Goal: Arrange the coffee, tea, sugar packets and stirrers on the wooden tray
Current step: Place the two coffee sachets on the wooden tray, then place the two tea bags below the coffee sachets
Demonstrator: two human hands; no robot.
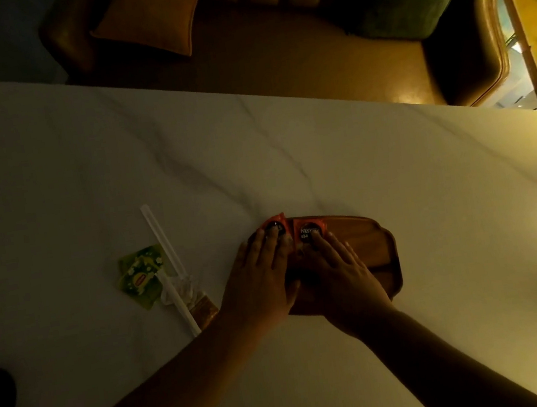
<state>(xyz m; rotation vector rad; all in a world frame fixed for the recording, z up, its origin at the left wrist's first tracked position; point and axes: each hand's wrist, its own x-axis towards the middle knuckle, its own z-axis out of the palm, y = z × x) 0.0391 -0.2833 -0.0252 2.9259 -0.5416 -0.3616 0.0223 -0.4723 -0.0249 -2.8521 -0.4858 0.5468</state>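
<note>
Both flat, open hands, left hand (pixel 259 278) and right hand (pixel 341 270), press coffee packets (pixel 309 230) onto the wooden tray (pixel 365 241).

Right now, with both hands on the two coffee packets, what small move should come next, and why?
Probably slide the left coffee packet rightward with the left hand: its corner overhangs the wooden tray edge, while the right coffee packet under the right hand lies fully on it. The tea packets and stirrers can wait.
</note>
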